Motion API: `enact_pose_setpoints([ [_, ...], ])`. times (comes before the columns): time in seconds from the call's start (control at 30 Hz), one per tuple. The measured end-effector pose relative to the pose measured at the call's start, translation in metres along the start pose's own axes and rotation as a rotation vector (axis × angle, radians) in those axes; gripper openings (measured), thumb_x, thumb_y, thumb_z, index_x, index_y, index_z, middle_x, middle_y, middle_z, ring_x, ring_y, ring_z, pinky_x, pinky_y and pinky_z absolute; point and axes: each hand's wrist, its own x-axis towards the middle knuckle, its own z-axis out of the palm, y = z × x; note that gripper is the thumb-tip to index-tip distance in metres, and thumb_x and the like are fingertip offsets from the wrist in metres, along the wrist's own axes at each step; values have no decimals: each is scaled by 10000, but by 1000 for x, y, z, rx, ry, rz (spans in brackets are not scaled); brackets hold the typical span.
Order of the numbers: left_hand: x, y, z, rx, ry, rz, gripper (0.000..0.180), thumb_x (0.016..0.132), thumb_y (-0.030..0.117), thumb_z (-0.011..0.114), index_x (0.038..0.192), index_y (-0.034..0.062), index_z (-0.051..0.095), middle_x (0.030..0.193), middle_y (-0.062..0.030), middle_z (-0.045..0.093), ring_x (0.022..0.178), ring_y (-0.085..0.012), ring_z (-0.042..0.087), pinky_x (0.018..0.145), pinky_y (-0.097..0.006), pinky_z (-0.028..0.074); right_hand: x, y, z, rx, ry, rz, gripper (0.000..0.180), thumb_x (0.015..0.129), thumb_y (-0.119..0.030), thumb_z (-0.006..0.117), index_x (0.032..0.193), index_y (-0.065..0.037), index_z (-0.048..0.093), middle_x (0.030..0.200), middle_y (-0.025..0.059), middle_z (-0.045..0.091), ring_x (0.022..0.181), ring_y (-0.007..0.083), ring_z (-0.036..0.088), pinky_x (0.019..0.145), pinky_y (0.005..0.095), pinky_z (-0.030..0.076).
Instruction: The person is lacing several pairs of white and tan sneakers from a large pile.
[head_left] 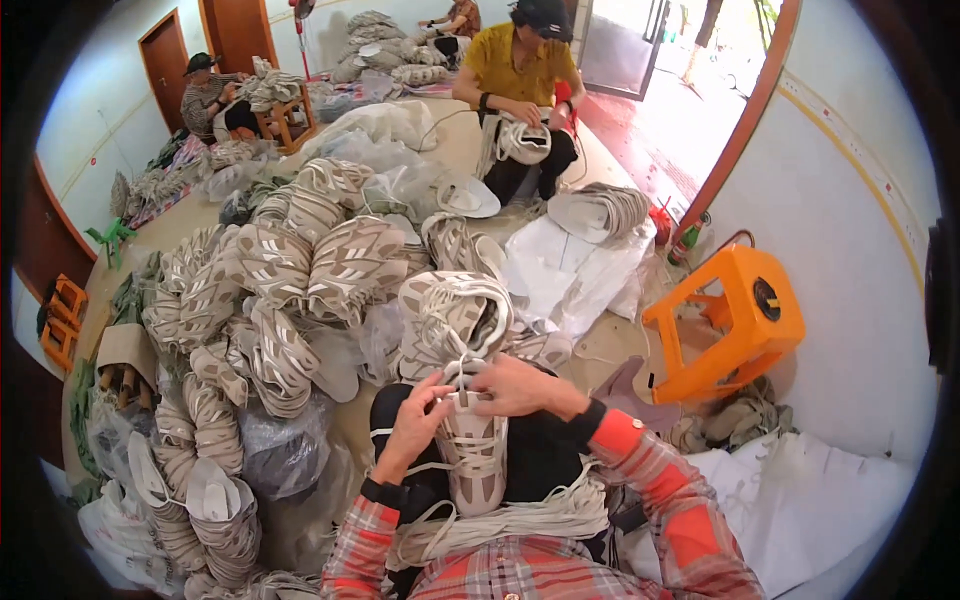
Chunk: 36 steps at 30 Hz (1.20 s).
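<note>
Two hands: both work on one beige and white fabric shoe upper (472,450) resting on the person's lap, at 6 o'clock of the view.
Left hand (415,425): at 9 o'clock of the upper, fingers curled and pinching a flat white lace (436,468) against the upper's edge.
Right hand (520,385): at 12 o'clock of the upper, fingers bent together over its top end, thumb and forefinger seemingly nipping the lace where it leaves the eyelets; the exact grip is hidden by the knuckles.
Bundle of loose white laces (520,520): draped across the lap at 6 o'clock of the upper, touching it.
Second laced upper (455,320): just beyond the hands at 12 o'clock, on the floor pile.
Heap of beige patterned uppers (290,270): spread from 9 to 11 o'clock, partly on clear plastic bags.
Orange plastic stool (735,320): at 3 o'clock, well apart from the hands.
Co-worker in a yellow shirt (520,65): seated at 12 o'clock, holding another upper.
Doing it well (judgement): keep the lace flat and untwisted, steady the upper with the left hand, draw tension evenly, and match both lace ends.
</note>
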Motion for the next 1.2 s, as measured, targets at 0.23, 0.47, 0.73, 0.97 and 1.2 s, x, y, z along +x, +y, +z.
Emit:
enact_pose_setpoints([
  [0.23, -1, -5, -18, 71, -64, 53, 219, 858, 139, 574, 1030, 12, 624, 1228, -107, 501, 1113, -190, 471, 914, -303, 375, 9, 7, 43, 489, 133, 34, 345, 735, -291, 665, 1021, -107, 607, 877, 118, 577, 747, 275, 577, 663, 357, 463],
  [0.47, -14, 11, -6, 396, -21, 361, 313, 798, 86, 602, 1078, -6, 497, 1133, -184, 495, 1083, -348, 484, 893, -357, 407, 1, 11, 47, 555, 207, 3, 284, 800, -277, 644, 1010, -90, 603, 755, 105, 590, 671, 250, 547, 637, 330, 448],
  [0.73, -39, 31, 8, 547, 38, 299, 430, 753, 68, 639, 1113, -8, 416, 1082, -200, 451, 916, -347, 531, 757, -369, 462, -33, -4, 58, 263, 569, 92, 264, 836, -190, 604, 1055, -43, 585, 990, 104, 577, 963, 284, 507, 805, 357, 416],
  [0.97, -46, 34, -1, 1074, -41, 257, 150, 791, 200, 614, 760, 72, 540, 704, -82, 544, 713, -283, 529, 613, -384, 410, -61, -17, 56, 556, 718, 301, 206, 810, -120, 616, 992, -25, 588, 913, 114, 574, 869, 244, 557, 702, 316, 465],
  [1.2, -42, 66, -31, 1102, -70, 530, 90, 709, 86, 607, 799, 89, 595, 723, -47, 505, 719, -225, 467, 653, -349, 350, -54, -28, 73, 527, 681, 93, 203, 810, -42, 612, 1010, -18, 593, 807, 80, 549, 696, 166, 583, 623, 280, 472],
])
